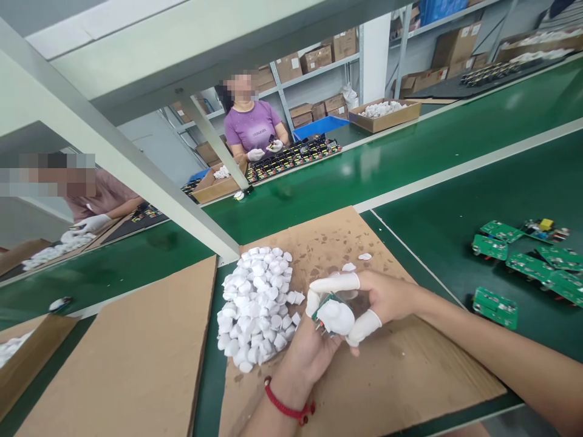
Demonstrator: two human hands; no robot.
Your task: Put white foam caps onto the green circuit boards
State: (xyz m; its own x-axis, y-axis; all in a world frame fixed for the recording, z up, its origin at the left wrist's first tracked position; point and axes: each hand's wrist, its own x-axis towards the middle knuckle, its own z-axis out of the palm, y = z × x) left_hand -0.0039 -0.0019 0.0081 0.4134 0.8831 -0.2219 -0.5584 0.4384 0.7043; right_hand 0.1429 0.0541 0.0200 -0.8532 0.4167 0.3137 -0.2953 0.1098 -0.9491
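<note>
My left hand, with a red bracelet at its wrist, is closed around a small green circuit board from below; its fingers are mostly hidden. On the board's upper side lies a white, rounded soft-looking piece. White finger covers show on my right hand, whose fingers curve around the same board, the forefinger at the far side and the thumb at the white piece's near edge. Just left of the hands is a heap of similar white pieces on a stained cardboard sheet.
Several green circuit boards lie on the green bench at right. A pale metal post slants down at left, beside another cardboard sheet. Across the bench, a person in a purple shirt and another person handle parts.
</note>
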